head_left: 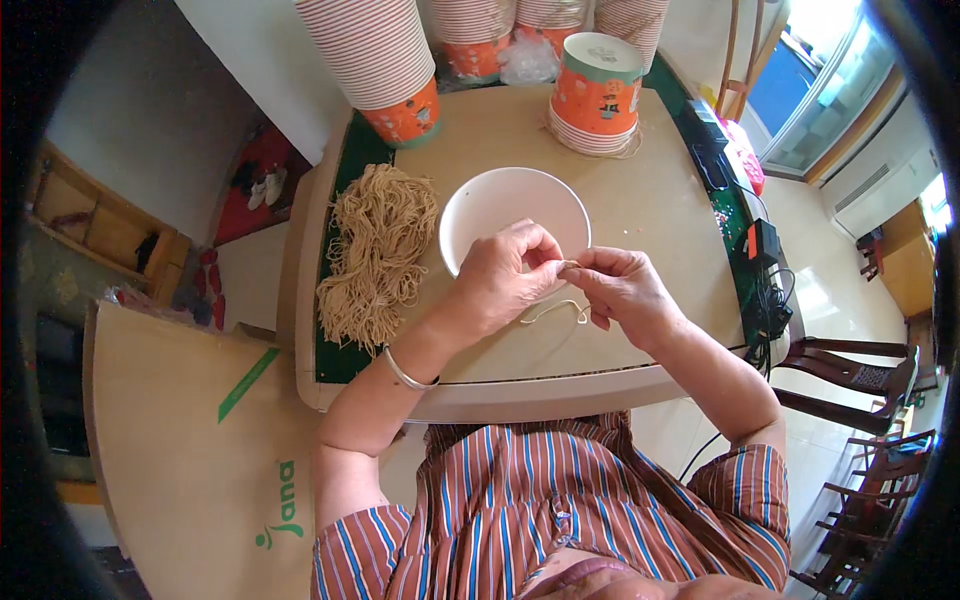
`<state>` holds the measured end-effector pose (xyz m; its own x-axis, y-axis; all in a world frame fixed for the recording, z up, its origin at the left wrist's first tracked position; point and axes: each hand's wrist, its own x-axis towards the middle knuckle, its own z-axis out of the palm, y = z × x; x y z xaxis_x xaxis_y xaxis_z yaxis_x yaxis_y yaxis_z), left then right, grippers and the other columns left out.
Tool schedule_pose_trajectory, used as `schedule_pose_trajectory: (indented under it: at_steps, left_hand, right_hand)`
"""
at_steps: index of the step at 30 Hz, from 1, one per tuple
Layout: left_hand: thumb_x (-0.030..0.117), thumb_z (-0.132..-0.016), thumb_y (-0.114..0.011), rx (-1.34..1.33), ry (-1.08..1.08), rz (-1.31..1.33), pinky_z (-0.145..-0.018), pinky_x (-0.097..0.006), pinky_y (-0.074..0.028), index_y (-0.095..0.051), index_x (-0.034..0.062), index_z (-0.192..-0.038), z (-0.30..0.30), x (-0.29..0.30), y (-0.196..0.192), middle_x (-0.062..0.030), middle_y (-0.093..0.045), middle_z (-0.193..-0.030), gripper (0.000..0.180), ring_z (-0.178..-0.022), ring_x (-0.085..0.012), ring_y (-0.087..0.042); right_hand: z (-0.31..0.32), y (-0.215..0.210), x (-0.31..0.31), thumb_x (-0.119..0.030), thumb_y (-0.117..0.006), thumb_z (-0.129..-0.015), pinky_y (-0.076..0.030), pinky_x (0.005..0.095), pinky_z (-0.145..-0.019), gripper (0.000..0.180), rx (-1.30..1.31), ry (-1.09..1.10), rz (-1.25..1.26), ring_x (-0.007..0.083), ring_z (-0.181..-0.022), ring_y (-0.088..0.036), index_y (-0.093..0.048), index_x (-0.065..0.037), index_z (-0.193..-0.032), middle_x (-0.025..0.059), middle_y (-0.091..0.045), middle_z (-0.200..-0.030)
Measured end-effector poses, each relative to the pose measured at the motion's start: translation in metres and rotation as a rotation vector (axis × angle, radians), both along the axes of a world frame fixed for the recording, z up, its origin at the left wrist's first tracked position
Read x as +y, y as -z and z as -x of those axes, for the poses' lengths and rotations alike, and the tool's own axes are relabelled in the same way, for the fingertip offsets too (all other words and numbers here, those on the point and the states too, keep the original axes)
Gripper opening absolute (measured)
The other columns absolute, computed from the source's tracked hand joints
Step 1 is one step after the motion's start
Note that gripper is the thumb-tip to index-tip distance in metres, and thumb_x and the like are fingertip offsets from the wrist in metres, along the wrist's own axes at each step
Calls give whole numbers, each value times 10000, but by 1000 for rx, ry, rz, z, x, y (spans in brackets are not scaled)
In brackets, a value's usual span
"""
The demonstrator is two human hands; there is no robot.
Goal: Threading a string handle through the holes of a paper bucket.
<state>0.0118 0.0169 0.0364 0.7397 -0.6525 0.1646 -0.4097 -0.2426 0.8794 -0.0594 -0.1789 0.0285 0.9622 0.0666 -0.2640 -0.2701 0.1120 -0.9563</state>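
Observation:
My left hand (508, 272) and my right hand (628, 292) meet over the near right rim of a round white tub (485, 205). Both are closed, thumbs against forefingers, pinching a thin beige cord (550, 308) between them. A loop of that cord hangs below the fingers, in front of the tub; most of the part at the fingertips is hidden. Left of the tub lies a large loose heap of beige cords (378, 250). Little shows inside the tub apart from a small dark speck on its wall.
On the table (660, 200), a tall stack of orange-and-white paper tubs (375, 60) stands back left. An upside-down stack (600, 95) stands back right, with more behind. Black cables and adapters (765, 245) line the right edge. A cardboard box (180, 440) is left; a wooden chair (850, 375) is right.

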Motion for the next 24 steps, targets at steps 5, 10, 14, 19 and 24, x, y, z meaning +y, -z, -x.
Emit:
schedule_pose_trajectory:
  at_steps: [5, 10, 14, 19, 24]
  left_hand:
    - [60, -954, -684, 249, -1, 43, -778, -236, -535, -668, 8, -978, -7, 1, 10, -4, -675, -904, 59, -844, -66, -623]
    - [70, -967, -672, 311, 22, 69, -782, -228, -538, -663, 1, -995, -11, 0, 13, 0, -669, -908, 75, -844, -63, -624]
    - [74, -975, -664, 301, 29, 77, -783, -228, -541, -661, -3, -999, -11, -1, 15, 1, -665, -901, 81, -842, -64, -626]
    - [75, -974, -665, 305, 31, 56, -786, -227, -540, -658, -6, -1003, -11, -2, 12, 2, -664, -910, 85, -840, -63, -624]
    - [71, -972, -665, 327, 43, 31, -793, -227, -537, -657, -4, -1001, -11, -2, 11, 3, -661, -916, 81, -846, -61, -621]
  right_hand:
    - [0, 1, 1, -202, -714, -980, -402, 226, -437, 190, 9, 11, 14, 40, -533, -481, -749, -16, -997, -24, -606, -743]
    - [0, 0, 1, -204, -718, -977, -405, 225, -438, 189, 1, -2, 13, 38, -533, -481, -748, -18, -997, -27, -610, -749]
    - [-1, 1, 1, -186, -714, -979, -412, 227, -449, 176, 1, 0, 5, 26, -516, -462, -744, -23, -1036, -38, -593, -711]
    - [0, -3, 0, -179, -712, -980, -418, 227, -454, 175, 29, -19, 8, 26, -520, -465, -735, -19, -1049, -37, -589, -720]
    - [0, -4, -2, -167, -705, -983, -425, 230, -464, 165, 45, -30, -32, 30, -520, -459, -723, -22, -1060, -40, -570, -707]
